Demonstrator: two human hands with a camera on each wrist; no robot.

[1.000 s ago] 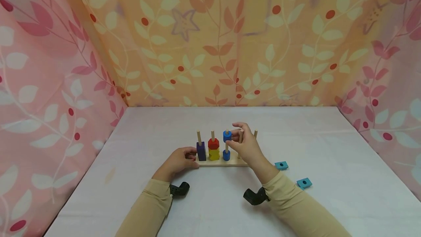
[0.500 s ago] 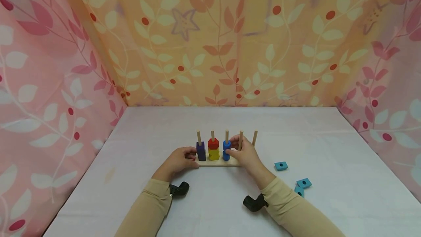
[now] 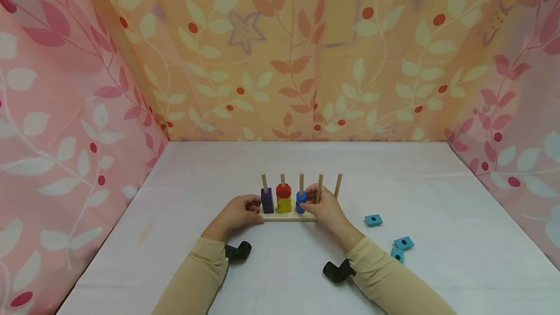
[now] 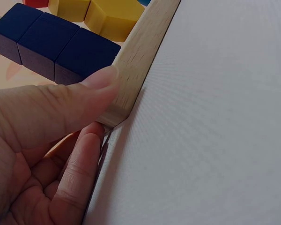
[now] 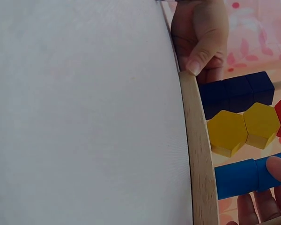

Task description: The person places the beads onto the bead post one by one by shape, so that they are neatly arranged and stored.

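Note:
A wooden peg stacker (image 3: 288, 218) with upright pegs stands mid-table. My left hand (image 3: 238, 213) grips the left end of its base, the thumb (image 4: 100, 82) pressing on the wood. Beside that hand, dark blue square blocks (image 4: 49, 40) fill the lower part of the first peg. The second peg carries yellow hexagonal blocks (image 5: 226, 131) with red (image 3: 283, 190) above. On the third peg, my right hand (image 3: 330, 210) pinches a blue round block (image 5: 264, 174) between thumb and fingers. It sits directly on another blue round block (image 5: 235, 178).
The fourth peg (image 3: 320, 186) and fifth peg (image 3: 339, 183) are bare, close by the right hand. Teal blocks with holes (image 3: 368, 220) lie on the white cloth right of the stacker, two together (image 3: 409, 242) nearer the right sleeve. Patterned curtains stand behind and at both sides.
My right hand has lowered the blue round block from the top of the third peg down onto the lower one. The left hand has stayed at the base's end.

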